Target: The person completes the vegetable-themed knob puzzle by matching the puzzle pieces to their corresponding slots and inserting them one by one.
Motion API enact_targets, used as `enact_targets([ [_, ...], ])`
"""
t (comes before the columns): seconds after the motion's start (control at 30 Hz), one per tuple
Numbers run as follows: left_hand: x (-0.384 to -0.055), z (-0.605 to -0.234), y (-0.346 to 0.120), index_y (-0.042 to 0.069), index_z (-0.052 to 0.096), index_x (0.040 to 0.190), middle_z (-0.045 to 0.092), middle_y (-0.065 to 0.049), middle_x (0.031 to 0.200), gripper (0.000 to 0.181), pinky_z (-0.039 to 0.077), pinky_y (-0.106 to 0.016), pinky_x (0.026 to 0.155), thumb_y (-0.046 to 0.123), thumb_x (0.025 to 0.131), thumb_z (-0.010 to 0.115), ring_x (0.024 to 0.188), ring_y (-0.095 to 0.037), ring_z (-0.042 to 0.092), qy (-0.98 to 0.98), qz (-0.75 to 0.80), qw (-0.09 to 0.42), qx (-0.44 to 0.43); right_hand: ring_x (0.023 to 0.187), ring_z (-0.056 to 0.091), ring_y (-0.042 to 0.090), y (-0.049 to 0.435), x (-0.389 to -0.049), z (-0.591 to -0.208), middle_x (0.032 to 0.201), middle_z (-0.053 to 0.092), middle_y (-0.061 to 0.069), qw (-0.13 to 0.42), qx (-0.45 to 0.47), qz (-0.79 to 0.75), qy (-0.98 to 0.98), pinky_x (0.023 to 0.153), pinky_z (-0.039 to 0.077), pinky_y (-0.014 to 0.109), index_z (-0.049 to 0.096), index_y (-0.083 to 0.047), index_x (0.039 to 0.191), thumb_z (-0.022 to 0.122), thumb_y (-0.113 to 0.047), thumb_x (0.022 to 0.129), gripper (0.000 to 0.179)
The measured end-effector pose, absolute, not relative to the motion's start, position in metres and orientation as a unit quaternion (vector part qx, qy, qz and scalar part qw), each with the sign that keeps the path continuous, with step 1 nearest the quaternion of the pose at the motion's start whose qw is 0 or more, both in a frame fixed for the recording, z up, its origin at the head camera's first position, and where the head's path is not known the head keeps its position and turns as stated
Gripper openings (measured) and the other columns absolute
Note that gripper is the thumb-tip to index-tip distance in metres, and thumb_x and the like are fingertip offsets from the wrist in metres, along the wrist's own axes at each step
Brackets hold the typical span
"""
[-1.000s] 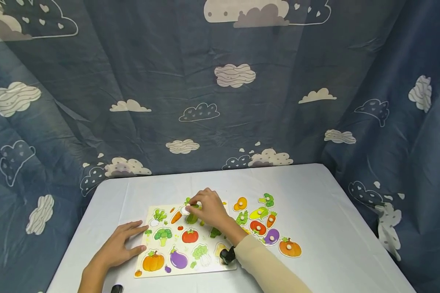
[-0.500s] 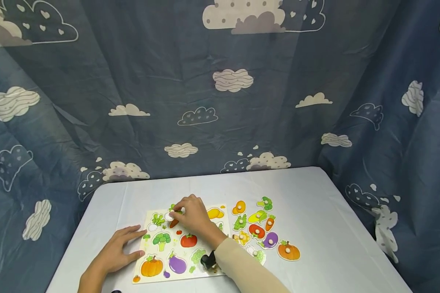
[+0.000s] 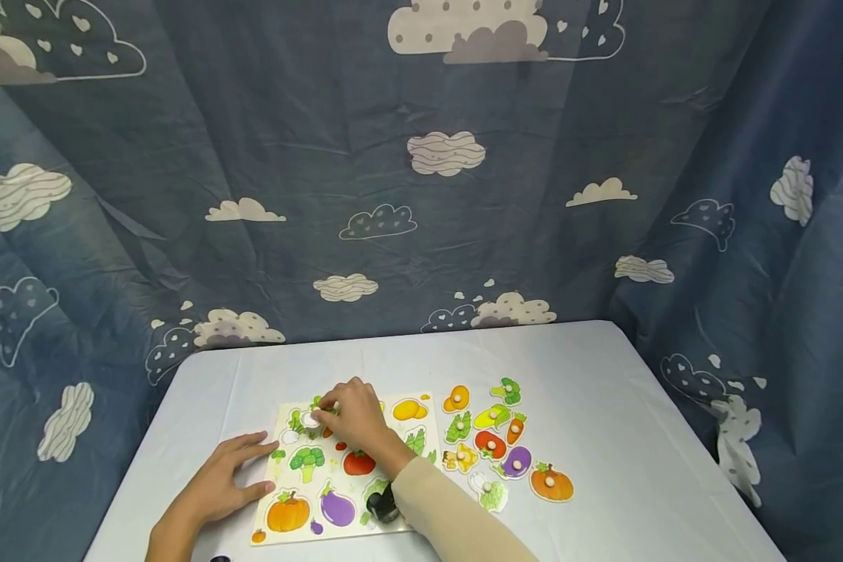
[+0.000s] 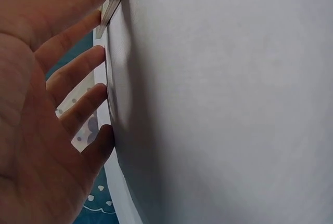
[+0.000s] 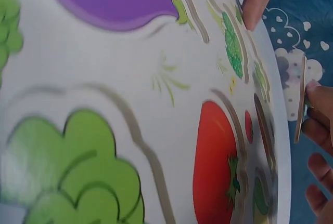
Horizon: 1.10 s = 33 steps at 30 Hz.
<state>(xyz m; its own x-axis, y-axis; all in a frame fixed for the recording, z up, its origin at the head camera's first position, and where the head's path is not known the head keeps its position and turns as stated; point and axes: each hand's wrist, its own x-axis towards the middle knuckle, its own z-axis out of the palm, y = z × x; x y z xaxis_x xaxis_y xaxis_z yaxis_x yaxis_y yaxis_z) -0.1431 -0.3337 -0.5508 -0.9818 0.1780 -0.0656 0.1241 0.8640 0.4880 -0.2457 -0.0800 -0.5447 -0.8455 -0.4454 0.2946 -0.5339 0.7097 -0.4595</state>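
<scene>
My right hand (image 3: 357,417) pinches a white radish piece with green leaves (image 3: 311,419) over the upper left of a vegetable puzzle board (image 3: 332,471). In the right wrist view that flat piece (image 5: 301,99) shows edge-on between thumb and fingers, raised above the board. My left hand (image 3: 228,480) lies at the board's left edge, fingers extended and spread, with thumb and fingertips right at the rim. In the left wrist view the palm of the left hand (image 4: 47,109) faces the camera, beside the board's edge (image 4: 117,0).
Right of the board lie several knobbed pieces, among them a pumpkin (image 3: 551,482), an eggplant (image 3: 517,462), a tomato (image 3: 489,445), a carrot (image 3: 516,428) and a broccoli (image 3: 507,391). The white-covered table (image 3: 639,468) ends at a cloud-patterned curtain (image 3: 534,250).
My right hand has carried the radish piece leftward across the top of the board, toward its upper left corner. The left hand stays at the board's edge. The head view tilted slightly.
</scene>
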Motion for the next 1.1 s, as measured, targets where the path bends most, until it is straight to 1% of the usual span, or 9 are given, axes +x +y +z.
enact_targets([
  [0.23, -0.142, -0.548, -0.335, 0.022, 0.067, 0.138, 0.052, -0.014, 0.155, 0.069, 0.035, -0.076, 0.110, 0.048, 0.078, 0.086, 0.143, -0.048, 0.041, 0.961, 0.259, 0.061, 0.070, 0.085, 0.055, 0.005, -0.093, -0.244, -0.543, 0.095, 0.078, -0.018, 0.069, 0.260, 0.255, -0.929, 0.089, 0.047, 0.027, 0.083, -0.030, 0.099, 0.075, -0.048, 0.093, 0.021],
  [0.47, -0.141, -0.547, -0.334, 0.022, 0.066, 0.140, 0.053, -0.015, 0.154, 0.071, 0.036, -0.076, 0.110, 0.048, 0.077, 0.087, 0.142, -0.048, 0.042, 0.960, 0.263, 0.075, 0.065, 0.084, 0.056, 0.004, -0.100, -0.244, -0.545, 0.093, 0.077, -0.019, 0.066, 0.261, 0.240, -0.933, 0.085, 0.046, 0.024, 0.083, -0.029, 0.100, 0.073, -0.048, 0.094, 0.022],
  [0.73, -0.137, -0.548, -0.334, 0.023, 0.066, 0.139, 0.055, -0.014, 0.153, 0.069, 0.037, -0.075, 0.110, 0.047, 0.078, 0.087, 0.141, -0.048, 0.044, 0.955, 0.280, 0.070, 0.073, 0.084, 0.055, 0.004, -0.108, -0.239, -0.550, 0.093, 0.076, -0.019, 0.062, 0.266, 0.222, -0.936, 0.080, 0.044, 0.022, 0.082, -0.029, 0.101, 0.072, -0.049, 0.095, 0.023],
  [0.87, -0.135, -0.552, -0.335, 0.024, 0.066, 0.139, 0.055, -0.013, 0.152, 0.068, 0.037, -0.074, 0.110, 0.048, 0.078, 0.087, 0.142, -0.047, 0.044, 0.955, 0.280, 0.068, 0.071, 0.085, 0.055, 0.005, -0.112, -0.237, -0.554, 0.093, 0.074, -0.019, 0.056, 0.258, 0.221, -0.939, 0.083, 0.045, 0.023, 0.081, -0.030, 0.101, 0.072, -0.048, 0.095, 0.022],
  [1.1, -0.141, -0.554, -0.335, 0.024, 0.067, 0.138, 0.056, -0.012, 0.151, 0.067, 0.038, -0.074, 0.110, 0.048, 0.079, 0.086, 0.141, -0.045, 0.045, 0.956, 0.280, 0.039, 0.075, 0.085, 0.054, 0.006, -0.117, -0.244, -0.553, 0.089, 0.072, -0.017, 0.059, 0.251, 0.226, -0.939, 0.085, 0.047, 0.025, 0.081, -0.029, 0.100, 0.073, -0.047, 0.095, 0.020],
])
